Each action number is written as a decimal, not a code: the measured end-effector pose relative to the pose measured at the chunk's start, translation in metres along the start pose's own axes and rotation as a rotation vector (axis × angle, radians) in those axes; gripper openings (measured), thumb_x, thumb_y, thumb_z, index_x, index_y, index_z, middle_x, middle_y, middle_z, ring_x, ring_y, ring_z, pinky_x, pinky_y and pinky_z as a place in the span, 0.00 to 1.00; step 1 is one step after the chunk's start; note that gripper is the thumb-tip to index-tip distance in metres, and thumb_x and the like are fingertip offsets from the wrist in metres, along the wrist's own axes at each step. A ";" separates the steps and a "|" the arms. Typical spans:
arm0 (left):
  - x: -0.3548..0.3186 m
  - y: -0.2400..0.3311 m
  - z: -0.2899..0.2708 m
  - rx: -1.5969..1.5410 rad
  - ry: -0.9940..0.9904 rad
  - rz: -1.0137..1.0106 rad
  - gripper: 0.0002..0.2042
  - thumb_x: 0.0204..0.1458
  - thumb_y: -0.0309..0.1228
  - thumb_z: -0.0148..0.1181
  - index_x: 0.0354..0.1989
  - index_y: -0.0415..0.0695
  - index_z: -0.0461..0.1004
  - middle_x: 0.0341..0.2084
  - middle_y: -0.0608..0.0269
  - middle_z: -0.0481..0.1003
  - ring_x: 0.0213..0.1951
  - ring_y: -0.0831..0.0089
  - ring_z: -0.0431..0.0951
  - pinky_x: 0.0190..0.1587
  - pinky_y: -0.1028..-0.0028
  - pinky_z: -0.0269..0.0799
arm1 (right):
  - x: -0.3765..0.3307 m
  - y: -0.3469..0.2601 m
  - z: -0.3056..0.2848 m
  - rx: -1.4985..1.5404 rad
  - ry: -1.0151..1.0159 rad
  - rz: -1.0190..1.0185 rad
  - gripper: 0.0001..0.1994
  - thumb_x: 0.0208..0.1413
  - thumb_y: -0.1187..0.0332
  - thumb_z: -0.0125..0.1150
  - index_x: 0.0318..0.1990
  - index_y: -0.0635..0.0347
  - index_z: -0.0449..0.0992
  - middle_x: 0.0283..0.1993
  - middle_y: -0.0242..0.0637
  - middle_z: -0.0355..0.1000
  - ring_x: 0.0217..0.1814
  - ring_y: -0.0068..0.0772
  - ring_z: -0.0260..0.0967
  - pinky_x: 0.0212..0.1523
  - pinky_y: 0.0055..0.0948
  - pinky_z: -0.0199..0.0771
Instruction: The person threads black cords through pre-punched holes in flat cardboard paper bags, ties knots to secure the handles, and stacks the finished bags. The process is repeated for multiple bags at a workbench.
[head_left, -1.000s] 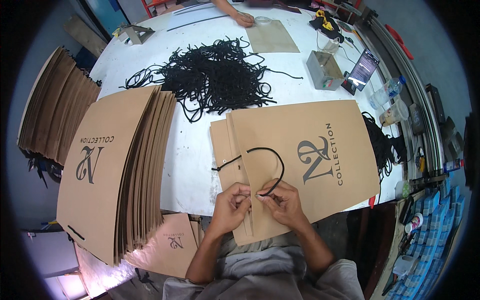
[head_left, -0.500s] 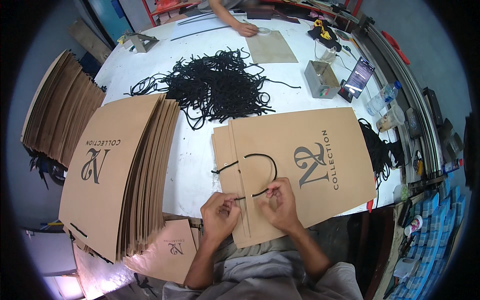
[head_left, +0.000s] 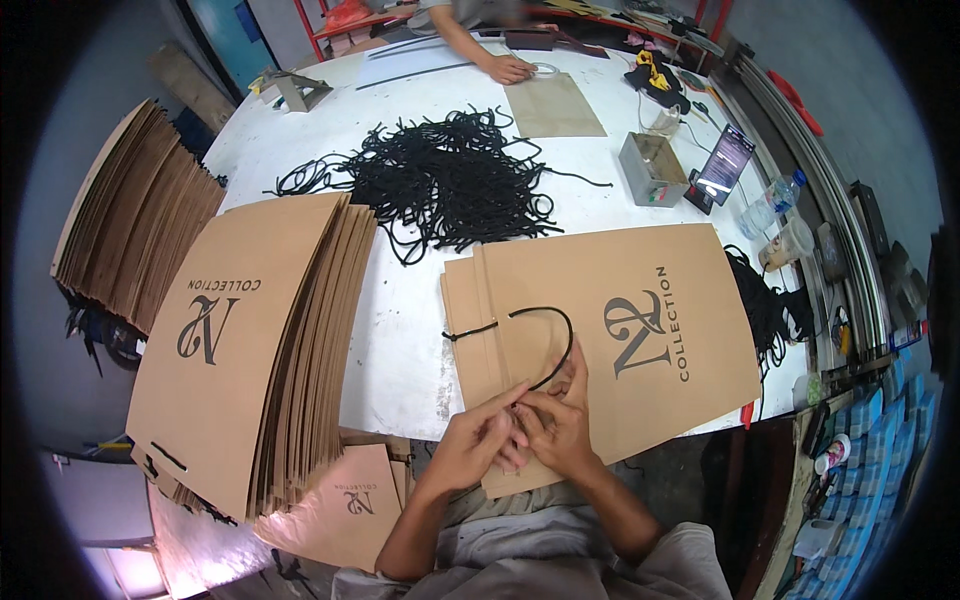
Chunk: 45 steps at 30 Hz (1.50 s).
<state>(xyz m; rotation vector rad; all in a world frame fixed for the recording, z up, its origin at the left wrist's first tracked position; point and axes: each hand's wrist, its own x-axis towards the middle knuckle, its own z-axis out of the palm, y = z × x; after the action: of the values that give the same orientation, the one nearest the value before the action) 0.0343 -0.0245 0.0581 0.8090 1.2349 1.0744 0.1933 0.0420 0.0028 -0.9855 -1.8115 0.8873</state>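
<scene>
A flat brown paper bag (head_left: 700, 300) with dark print lies in front of me, its folded top edge to the left. A black cord (head_left: 571, 335) loops over it; one end passes through a hole and shows a knot beyond the fold. My left hand (head_left: 482, 445) is closed near the lower hole, index finger stretched along the cord's lower end. My right hand (head_left: 562, 430) meets it there, thumb and fingers closed at the same cord, just below the loop. The fingers cover that cord end and the hole.
Stacked brown bags (head_left: 240, 330) stand at left, another stack (head_left: 140, 220) behind. A black cord pile (head_left: 450, 185) lies mid-table. At right are a metal box (head_left: 652, 172), a phone (head_left: 725, 165), a bottle (head_left: 772, 205) and a cup (head_left: 787, 243). A co-worker's hand (head_left: 510, 69) works across the table.
My left hand has moved right, from the fold edge to my right hand, and the two now touch at the cord's lower end. The view has shifted slightly.
</scene>
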 end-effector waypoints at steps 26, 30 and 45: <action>0.034 -0.005 -0.009 0.597 0.272 0.631 0.05 0.56 0.14 0.61 0.39 0.34 0.79 0.34 0.54 0.81 0.37 0.70 0.83 0.40 0.72 0.79 | 0.024 0.004 -0.009 0.269 -0.362 0.268 0.05 0.65 0.73 0.60 0.43 0.64 0.79 0.37 0.32 0.74 0.41 0.19 0.71 0.42 0.21 0.69; 0.046 -0.016 -0.009 0.303 0.203 0.483 0.09 0.55 0.16 0.65 0.43 0.37 0.83 0.36 0.58 0.81 0.38 0.73 0.81 0.41 0.75 0.78 | 0.023 0.022 -0.012 0.760 -0.280 0.558 0.04 0.68 0.73 0.59 0.44 0.64 0.77 0.40 0.26 0.74 0.42 0.15 0.68 0.46 0.19 0.68; 0.039 -0.026 0.005 0.194 0.260 0.489 0.08 0.56 0.15 0.65 0.43 0.35 0.83 0.37 0.57 0.80 0.41 0.71 0.82 0.43 0.76 0.79 | 0.027 0.016 -0.012 0.767 -0.296 0.534 0.07 0.69 0.72 0.57 0.46 0.65 0.79 0.37 0.28 0.75 0.37 0.17 0.67 0.42 0.18 0.66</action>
<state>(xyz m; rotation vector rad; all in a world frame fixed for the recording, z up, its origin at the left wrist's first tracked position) 0.0445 0.0039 0.0222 1.1882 1.4123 1.5049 0.2008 0.0748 0.0026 -0.8492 -1.2282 1.9567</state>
